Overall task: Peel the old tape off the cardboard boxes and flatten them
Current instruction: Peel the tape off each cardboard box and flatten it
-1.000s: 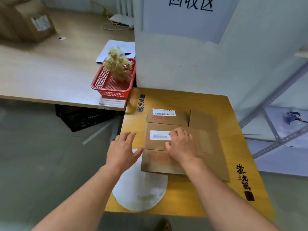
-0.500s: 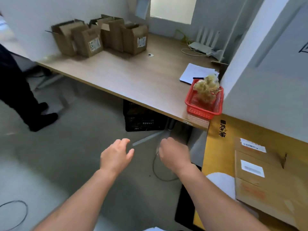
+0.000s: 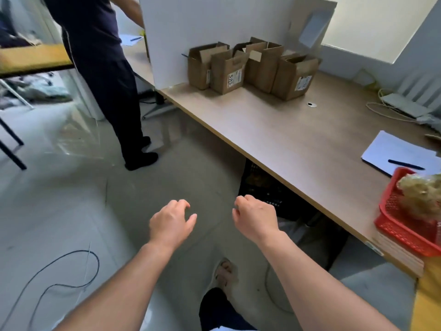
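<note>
Since a moment before, my head had swung left and the flattened carton had slipped out of sight. The upright cardboard boxes [image 3: 253, 68] now stood clustered at one o'clock, on the far end of the wooden table [image 3: 286, 139]. My left hand [image 3: 170, 223] and right hand [image 3: 255, 218] hung over the floor, fingers loosely curled, holding nothing. A red basket [image 3: 405, 237] sat at three o'clock.
</note>
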Tool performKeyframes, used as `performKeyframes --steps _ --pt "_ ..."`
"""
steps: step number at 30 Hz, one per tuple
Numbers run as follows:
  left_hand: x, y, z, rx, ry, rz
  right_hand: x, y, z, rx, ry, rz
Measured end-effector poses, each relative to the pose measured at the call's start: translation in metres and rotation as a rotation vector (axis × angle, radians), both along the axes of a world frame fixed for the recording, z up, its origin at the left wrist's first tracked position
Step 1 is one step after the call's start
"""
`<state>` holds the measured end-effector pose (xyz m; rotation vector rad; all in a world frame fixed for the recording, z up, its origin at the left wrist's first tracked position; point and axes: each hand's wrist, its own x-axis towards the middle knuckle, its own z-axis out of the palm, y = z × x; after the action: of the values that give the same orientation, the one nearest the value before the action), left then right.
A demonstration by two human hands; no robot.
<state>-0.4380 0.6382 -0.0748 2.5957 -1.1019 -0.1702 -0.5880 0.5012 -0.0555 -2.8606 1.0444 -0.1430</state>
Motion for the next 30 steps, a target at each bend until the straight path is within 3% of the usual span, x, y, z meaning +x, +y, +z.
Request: performKeyframes --steps 16,30 --pt "0.166 -0.267 0.031 -0.058 -0.054 -0.069 0.17 -0.264 0.017 -0.018 -0.097 -0.054" --pt "0.261 -0.397 0.026 -0.055 -0.042 -0.185 0.248 -0.378 0.012 -0.04 -0.083 -0.122"
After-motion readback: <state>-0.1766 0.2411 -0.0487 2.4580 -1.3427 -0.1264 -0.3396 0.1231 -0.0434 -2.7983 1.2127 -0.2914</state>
